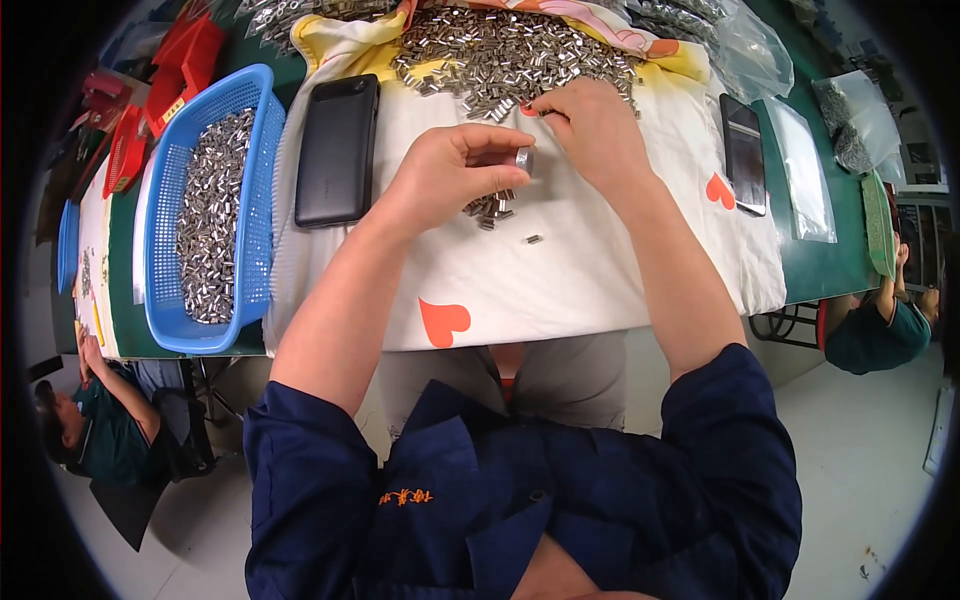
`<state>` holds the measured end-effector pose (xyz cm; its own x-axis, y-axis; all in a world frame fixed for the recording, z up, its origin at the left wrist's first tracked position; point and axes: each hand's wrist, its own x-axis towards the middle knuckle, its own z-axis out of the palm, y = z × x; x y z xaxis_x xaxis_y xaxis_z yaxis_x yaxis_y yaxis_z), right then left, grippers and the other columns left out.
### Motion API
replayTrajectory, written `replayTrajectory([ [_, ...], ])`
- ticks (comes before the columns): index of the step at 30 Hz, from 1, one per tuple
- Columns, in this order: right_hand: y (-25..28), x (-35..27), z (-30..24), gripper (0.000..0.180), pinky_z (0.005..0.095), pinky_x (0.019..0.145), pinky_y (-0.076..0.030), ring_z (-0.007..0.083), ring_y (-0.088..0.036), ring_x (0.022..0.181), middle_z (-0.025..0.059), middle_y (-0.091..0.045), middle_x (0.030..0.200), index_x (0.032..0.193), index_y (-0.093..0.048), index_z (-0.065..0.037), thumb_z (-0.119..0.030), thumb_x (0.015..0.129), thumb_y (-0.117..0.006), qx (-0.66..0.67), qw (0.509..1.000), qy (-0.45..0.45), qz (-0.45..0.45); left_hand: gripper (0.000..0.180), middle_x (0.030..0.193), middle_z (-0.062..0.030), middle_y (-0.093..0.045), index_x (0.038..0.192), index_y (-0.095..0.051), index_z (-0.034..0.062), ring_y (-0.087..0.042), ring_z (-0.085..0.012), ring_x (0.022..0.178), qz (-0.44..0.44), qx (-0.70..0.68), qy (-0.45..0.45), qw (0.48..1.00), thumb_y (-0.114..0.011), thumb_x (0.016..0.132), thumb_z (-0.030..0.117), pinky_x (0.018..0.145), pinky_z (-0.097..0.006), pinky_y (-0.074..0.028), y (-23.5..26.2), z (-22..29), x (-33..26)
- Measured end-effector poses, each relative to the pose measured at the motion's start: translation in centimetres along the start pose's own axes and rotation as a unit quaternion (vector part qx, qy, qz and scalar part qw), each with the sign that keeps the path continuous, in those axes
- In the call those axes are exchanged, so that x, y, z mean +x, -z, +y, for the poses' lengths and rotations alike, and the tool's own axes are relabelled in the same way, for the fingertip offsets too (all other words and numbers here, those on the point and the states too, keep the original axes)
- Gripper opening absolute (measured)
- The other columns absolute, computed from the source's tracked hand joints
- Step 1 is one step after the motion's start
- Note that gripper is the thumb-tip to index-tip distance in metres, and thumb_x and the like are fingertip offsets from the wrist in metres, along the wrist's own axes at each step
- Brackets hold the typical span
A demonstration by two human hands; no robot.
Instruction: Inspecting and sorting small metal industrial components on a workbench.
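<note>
Between thumb and forefinger, my left hand grips a small shiny metal cylinder above the white cloth. Beyond it my right hand has its fingers pinched together at the near edge of a big pile of small metal cylinders. What those fingertips hold, if anything, is too small to make out. Under my left hand lies a little heap of cylinders, partly hidden by the hand. One single cylinder rests apart on the cloth, nearer to me.
A blue plastic basket full of metal cylinders stands at left, beside a black rectangular device. At right lie a phone and clear plastic bags. Red bins stand far left. Co-workers sit at both sides.
</note>
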<state>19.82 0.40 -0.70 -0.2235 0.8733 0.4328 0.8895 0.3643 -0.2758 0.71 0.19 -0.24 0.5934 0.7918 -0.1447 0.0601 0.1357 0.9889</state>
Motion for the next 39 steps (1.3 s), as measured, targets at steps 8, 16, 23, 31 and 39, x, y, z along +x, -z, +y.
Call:
replayTrajectory([
  [8, 0.9, -0.2, -0.6, 0.010, 0.0359, 0.073, -0.043, 0.0258, -0.053, 0.079, 0.0074, -0.059, 0.076, 0.078, -0.065, -0.009, -0.013, 0.072, -0.058, -0.018, 0.999, 0.011, -0.033, 0.030, 0.091, -0.0049, -0.061, 0.104, -0.057, -0.0009, -0.058, -0.0082, 0.081, 0.011, -0.043, -0.012, 0.999, -0.064, 0.075, 0.002, 0.073, -0.021, -0.048, 0.3, 0.0, 0.3],
  [16, 2.7, -0.4, -2.8, 0.010, 0.0246, 0.063, -0.045, 0.0116, -0.056, 0.070, 0.0033, -0.060, 0.073, 0.080, -0.061, -0.003, -0.008, 0.072, -0.059, 0.366, 0.923, -0.096, -0.065, 0.031, 0.091, -0.0070, -0.061, 0.106, -0.055, -0.0022, -0.058, -0.0113, 0.081, 0.041, -0.126, -0.032, 0.991, -0.062, 0.076, 0.001, 0.074, -0.022, -0.048, 0.9, -0.2, 0.5],
  [23, 2.2, -0.8, -3.6, 0.010, 0.0271, 0.064, -0.046, 0.0181, -0.059, 0.071, 0.0070, -0.062, 0.075, 0.078, -0.062, -0.003, -0.009, 0.071, -0.060, 0.215, 0.977, 0.004, 0.004, 0.031, 0.089, -0.0094, -0.062, 0.106, -0.054, -0.0030, -0.060, -0.0121, 0.079, 0.064, -0.093, -0.019, 0.993, -0.063, 0.076, 0.000, 0.071, -0.022, -0.049, 0.5, -0.1, 0.3],
  [31, 3.3, -0.4, -2.6, 0.011, 0.0235, 0.062, -0.044, 0.0113, -0.054, 0.066, 0.0034, -0.060, 0.074, 0.081, -0.061, -0.002, -0.007, 0.072, -0.062, 0.340, 0.926, -0.108, -0.128, 0.031, 0.088, -0.0081, -0.063, 0.105, -0.055, -0.0036, -0.060, -0.0111, 0.079, 0.057, -0.058, -0.015, 0.997, -0.063, 0.075, 0.000, 0.070, -0.021, -0.049, 0.4, 0.2, 0.4],
  [39, 3.3, 0.2, -0.1, 0.011, 0.0248, 0.061, -0.044, 0.0125, -0.054, 0.065, 0.0045, -0.060, 0.072, 0.081, -0.062, -0.003, -0.010, 0.073, -0.060, 0.267, 0.945, -0.187, -0.031, 0.029, 0.084, -0.0026, -0.062, 0.102, -0.060, 0.0006, -0.056, -0.0058, 0.075, -0.005, 0.001, 0.035, 0.999, -0.065, 0.074, 0.003, 0.067, -0.018, -0.045, 0.0, 0.4, -0.3],
])
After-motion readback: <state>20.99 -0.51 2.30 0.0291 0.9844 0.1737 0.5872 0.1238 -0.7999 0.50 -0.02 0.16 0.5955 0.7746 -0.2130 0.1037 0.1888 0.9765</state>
